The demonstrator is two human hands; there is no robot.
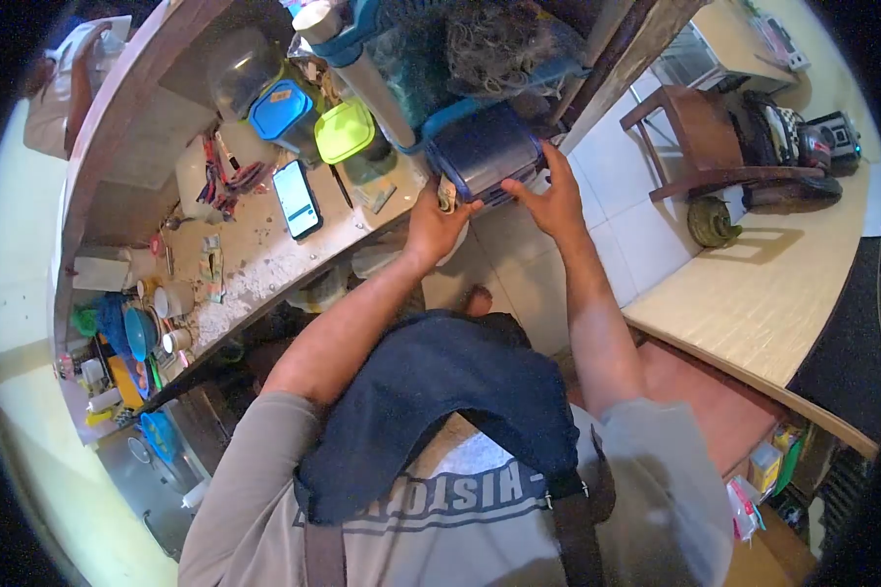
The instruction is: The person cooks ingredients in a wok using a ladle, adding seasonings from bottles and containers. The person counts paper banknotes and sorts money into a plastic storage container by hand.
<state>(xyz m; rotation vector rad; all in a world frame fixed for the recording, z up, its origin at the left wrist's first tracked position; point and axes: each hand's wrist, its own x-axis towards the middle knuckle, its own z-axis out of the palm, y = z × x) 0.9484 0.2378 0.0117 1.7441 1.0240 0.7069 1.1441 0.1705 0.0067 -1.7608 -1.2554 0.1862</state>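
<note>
A see-through plastic container with a dark blue rim (485,157) is between my two hands at the right end of the counter. My left hand (438,227) grips its near left corner, the thumb along the lower edge. A small crumpled yellowish paper (447,194), perhaps a banknote, shows beside those fingers. My right hand (555,201) is closed on the right side, thumb on the near face and fingers up along the edge. What lies inside the container cannot be made out. Left of it stands a jar with a lime-green lid (346,132).
On the counter (264,269) lie a lit phone (297,200), a dark pen (343,186) and folded banknotes (211,266). A blue-lidded container (281,111) stands behind. A white pipe (362,83) rises near my left hand. At right are a wooden table (754,293) and brown chair (690,132).
</note>
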